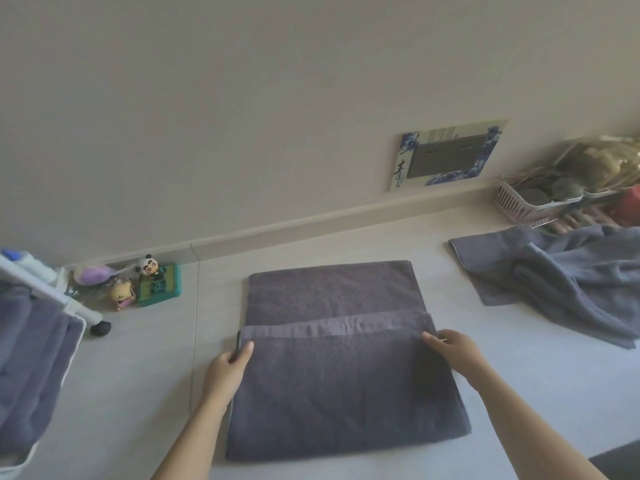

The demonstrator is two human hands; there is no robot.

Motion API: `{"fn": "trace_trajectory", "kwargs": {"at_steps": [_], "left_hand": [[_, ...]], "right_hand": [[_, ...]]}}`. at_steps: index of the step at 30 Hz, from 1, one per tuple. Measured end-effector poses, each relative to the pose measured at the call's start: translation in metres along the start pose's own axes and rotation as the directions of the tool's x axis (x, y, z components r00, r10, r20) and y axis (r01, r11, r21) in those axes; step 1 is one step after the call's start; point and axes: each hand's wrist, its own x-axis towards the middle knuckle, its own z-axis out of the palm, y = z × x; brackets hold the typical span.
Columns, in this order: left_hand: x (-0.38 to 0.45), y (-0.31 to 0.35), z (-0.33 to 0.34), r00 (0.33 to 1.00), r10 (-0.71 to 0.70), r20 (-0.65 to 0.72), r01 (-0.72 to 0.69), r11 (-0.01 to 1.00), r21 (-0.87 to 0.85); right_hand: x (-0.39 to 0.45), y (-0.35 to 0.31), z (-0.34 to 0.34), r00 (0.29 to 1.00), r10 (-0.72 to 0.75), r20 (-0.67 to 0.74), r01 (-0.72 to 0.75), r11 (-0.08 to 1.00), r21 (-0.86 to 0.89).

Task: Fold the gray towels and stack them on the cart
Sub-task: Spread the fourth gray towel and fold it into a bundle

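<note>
A gray towel [332, 341] lies flat on the pale floor [138, 393], directly between the two hands. Its near part is folded up over the far part, the folded edge running as a lighter band from one hand across to the other.

The left hand [230, 367] grips the towel's left side at the end of that band, thumb on top of the cloth and fingers curled around the edge. The right hand [450, 349] holds the right end of the same band, fingers bent over the cloth at its corner; how far they wrap under cannot be told.

Well to the right of the right hand, a loose pile of gray towels [561, 271] lies crumpled on the floor. Far left of the left hand stands a white cart [74, 308] with gray towels draped on it.
</note>
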Motion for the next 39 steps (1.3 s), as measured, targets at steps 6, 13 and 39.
{"fn": "trace_trajectory", "kwargs": {"at_steps": [6,13,39], "left_hand": [[-0.015,-0.019,-0.003,0.977,0.017,0.213,-0.051,0.987,0.154],[-0.061,-0.018,-0.019,0.975,0.221,-0.031,-0.222,0.974,-0.04],[-0.085,-0.054,0.02,0.889,0.336,-0.311,-0.28,0.936,0.212]], "right_hand": [[-0.024,0.016,0.006,0.994,0.001,0.112,0.03,0.961,-0.275],[-0.07,0.016,0.003,0.96,-0.152,-0.234,0.12,0.982,-0.144],[-0.103,0.025,0.028,0.938,-0.117,-0.325,0.161,0.981,0.111]]}}
